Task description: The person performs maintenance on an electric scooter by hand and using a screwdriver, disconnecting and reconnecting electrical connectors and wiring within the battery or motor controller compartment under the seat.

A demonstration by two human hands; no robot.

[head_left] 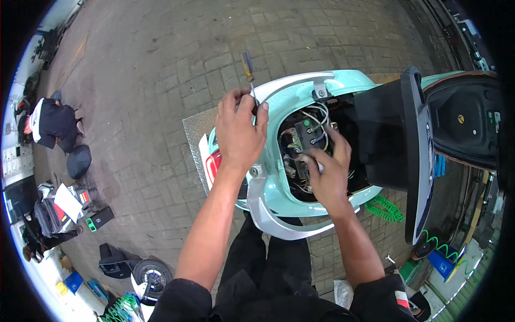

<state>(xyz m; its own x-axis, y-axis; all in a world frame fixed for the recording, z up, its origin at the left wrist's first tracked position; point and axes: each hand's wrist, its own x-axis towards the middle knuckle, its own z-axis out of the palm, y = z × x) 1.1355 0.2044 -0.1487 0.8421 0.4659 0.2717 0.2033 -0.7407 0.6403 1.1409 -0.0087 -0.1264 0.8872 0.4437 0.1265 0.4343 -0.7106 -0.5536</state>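
Observation:
My left hand (241,121) is over the rear of a mint-green scooter body (274,110), its fingers closed about the shaft of a screwdriver (247,65). The blue and yellow handle sticks out past my fingertips, away from me. My right hand (331,174) reaches over the open compartment under the seat. Its thumb and index finger are drawn together, slightly blurred, beside a small whitish piece (321,167); what they grip is unclear. Other fingers stretch toward the wires. A dark control box (311,131) with wires and connectors (292,142) sits inside, partly hidden by that hand.
The raised seat (461,121) and a black panel (386,134) stand to the right. A silver grab rail (263,209) curves near me. A green coiled hose (385,209) hangs beside the scooter. Leftward are a crouching person (56,123), loose parts and a wheel (153,276).

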